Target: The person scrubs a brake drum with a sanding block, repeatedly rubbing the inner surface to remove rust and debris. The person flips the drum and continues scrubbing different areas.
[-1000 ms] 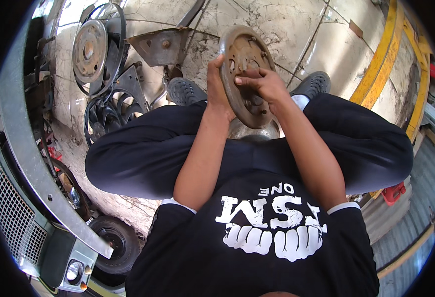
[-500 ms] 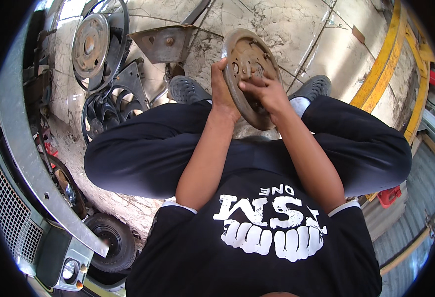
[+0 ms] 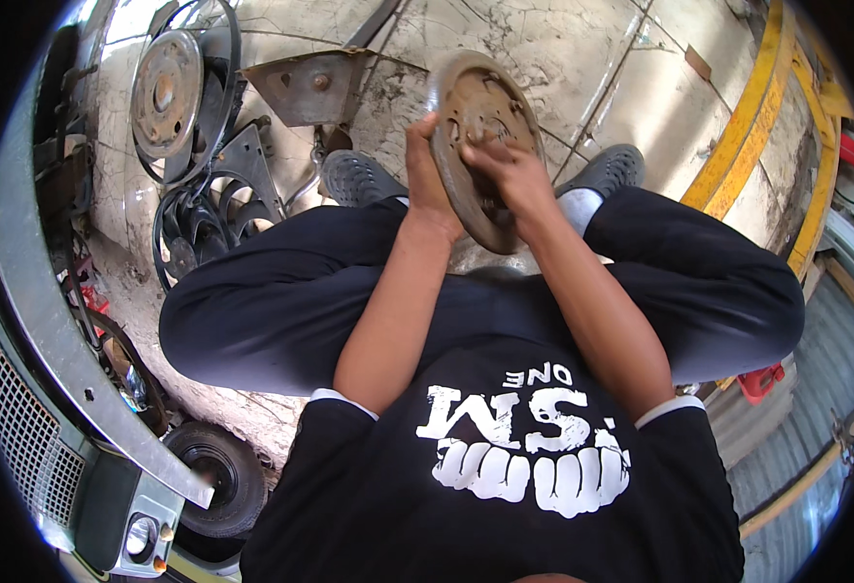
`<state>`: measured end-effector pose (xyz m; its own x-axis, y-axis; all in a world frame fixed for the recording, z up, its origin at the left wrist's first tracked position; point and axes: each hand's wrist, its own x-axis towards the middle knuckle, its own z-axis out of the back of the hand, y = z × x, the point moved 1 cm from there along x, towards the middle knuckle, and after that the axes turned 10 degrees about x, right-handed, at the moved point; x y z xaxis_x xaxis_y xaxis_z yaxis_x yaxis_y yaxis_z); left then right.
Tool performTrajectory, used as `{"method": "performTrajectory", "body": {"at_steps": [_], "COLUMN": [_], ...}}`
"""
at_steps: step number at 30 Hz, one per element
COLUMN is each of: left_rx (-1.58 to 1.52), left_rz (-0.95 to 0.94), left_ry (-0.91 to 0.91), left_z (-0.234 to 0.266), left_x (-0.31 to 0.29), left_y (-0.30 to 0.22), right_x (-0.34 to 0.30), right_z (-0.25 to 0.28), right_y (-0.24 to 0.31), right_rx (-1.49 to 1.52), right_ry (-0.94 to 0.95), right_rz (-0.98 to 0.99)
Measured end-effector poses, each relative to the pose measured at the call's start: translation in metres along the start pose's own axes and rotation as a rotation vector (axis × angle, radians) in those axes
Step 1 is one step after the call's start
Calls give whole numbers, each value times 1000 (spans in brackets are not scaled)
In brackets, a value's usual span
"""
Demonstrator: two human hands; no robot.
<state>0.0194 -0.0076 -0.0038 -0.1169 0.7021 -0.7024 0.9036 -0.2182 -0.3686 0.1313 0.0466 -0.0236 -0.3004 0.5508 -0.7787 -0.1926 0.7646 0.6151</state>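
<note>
A rusty round metal plate (image 3: 456, 180) with a raised rim and holes in its brown face is held tilted on edge above the floor, between my feet. My left hand (image 3: 430, 185) grips its left rim, thumb up along the edge and the other fingers hidden behind. Over the near right rim reaches my right hand (image 3: 512, 180), its fingers curled against the middle of the face. Small raised fittings stand out beside those fingertips. Whether the right fingers pinch one of them is hidden.
Left of my feet lie another rusty disc (image 3: 165, 94), a black fan (image 3: 194, 228) and an angular metal bracket (image 3: 310, 85). A metal bumper (image 3: 68, 291) and a tyre (image 3: 218, 476) stand at my left. On the right is a yellow metal frame (image 3: 738, 126).
The plate and both hands have shifted slightly left and the plate has turned a little more edge-on. My right hand's fingers have moved slightly across its face.
</note>
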Motion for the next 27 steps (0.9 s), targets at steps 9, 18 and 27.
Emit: {"method": "performTrajectory", "body": {"at_steps": [9,18,27], "left_rx": [-11,-99,-90], "left_rz": [-6,13,28], "left_ry": [-14,12,99], "left_z": [5,6,4], "left_x": [1,1,6], "left_y": [-3,9,12], "right_x": [6,9,12], "right_z": [5,0,3], "right_y": [-20,-22,-5], "right_rx": [-97,-99,172], "right_ry": [7,-90,-214], "right_rz": [127,34,212]}}
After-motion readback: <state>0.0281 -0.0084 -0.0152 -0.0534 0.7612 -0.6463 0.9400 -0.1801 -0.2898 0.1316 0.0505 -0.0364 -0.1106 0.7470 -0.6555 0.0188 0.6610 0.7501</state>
